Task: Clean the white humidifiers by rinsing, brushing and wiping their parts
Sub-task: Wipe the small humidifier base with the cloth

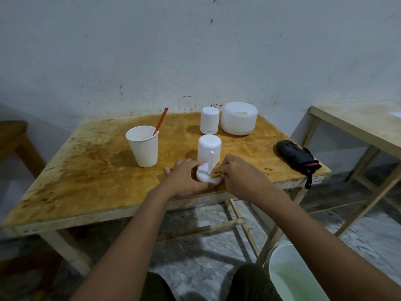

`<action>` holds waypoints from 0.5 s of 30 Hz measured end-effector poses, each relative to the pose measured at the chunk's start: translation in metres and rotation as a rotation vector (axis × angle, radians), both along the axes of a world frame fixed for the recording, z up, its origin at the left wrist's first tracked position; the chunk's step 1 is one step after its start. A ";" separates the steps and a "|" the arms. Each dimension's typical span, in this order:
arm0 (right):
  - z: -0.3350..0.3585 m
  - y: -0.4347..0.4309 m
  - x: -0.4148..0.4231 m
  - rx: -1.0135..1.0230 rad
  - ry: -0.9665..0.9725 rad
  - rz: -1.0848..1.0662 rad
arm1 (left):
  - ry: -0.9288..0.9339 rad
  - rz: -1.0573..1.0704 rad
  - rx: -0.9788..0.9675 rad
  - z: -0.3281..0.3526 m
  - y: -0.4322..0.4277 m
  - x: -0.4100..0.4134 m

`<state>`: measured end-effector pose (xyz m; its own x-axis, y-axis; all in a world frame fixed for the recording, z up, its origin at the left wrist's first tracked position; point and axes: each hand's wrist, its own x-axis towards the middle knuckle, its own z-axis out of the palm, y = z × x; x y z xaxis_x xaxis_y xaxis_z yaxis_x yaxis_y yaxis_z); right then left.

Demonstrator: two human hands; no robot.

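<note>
Resting near the front edge of the stained wooden tabletop (108, 181), a white humidifier base (207, 177) is seen as a round disc with a thin upright stem (211, 161) at its middle. The disc is steadied by the left hand (186, 181), whose grip is curled round its left rim. A small yellow cloth (216, 173) is pinched in the grip of the right hand (243, 177) and pressed onto the disc just beside the stem. A white cylindrical cover (209, 147) is stood directly behind the base. Farther back, a second small white humidifier (209, 120) and a wide round white humidifier (238, 118) are placed side by side. To the left, a white paper cup (143, 146) is stood with a red-handled brush (160, 121) leaning in it. A black pouch (297, 155) is laid at the right edge, and a white bucket (288, 274) is set on the floor.
</note>
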<state>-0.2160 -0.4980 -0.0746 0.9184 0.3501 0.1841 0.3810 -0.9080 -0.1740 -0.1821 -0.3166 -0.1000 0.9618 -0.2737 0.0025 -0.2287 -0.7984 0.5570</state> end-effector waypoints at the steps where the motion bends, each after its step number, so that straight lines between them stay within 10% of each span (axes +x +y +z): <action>1: -0.002 0.004 -0.002 -0.004 -0.010 0.000 | -0.043 0.039 -0.022 -0.004 -0.004 -0.003; 7: -0.006 0.011 -0.011 0.051 -0.013 0.056 | -0.176 0.274 -0.064 -0.014 -0.020 -0.018; 15: 0.002 0.002 -0.008 0.104 0.104 0.031 | 0.128 -0.060 -0.071 0.004 0.012 0.003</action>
<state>-0.2239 -0.4963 -0.0730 0.9234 0.3627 0.1253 0.3838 -0.8709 -0.3069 -0.1791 -0.3047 -0.0965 0.9374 -0.3343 -0.0978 -0.1982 -0.7428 0.6395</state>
